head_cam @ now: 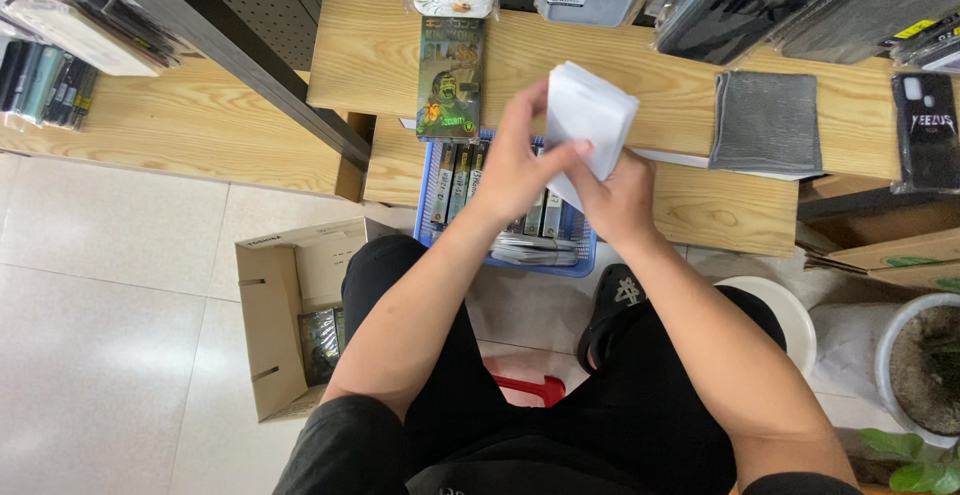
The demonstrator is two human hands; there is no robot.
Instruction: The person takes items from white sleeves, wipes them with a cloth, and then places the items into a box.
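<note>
Near the middle of the frame both hands meet on a stack of white packets (590,120); the left hand (520,170) comes in from the lower left and its fingers (560,155) are closed on the near edge of the stack, thumb pressed against its face; the right hand (622,200) supports it from below and to the right, its fingers curled around the lower corner, so both are clamped on the same bundle. The stack is held up in the air, tilted, above a blue basket (432,217) that sits on the lower step of the wooden tabletop (720,210); the basket holds a row of slim boxed items standing on edge, with some flat ones lying at its front.

As for progress, judged from how things lie: the white packets are all in hand and none is seen set down apart from the bundle, so the handling looks to be at an early or middle point rather than done; how many packets remain I cannot tell.

Just above the basket a green printed box (450,80) stands on the tabletop; a grey folded cloth (765,120) lies toward the upper right; an open cardboard box (285,315) rests on the tiled floor at lower left, with something dark inside.
</note>
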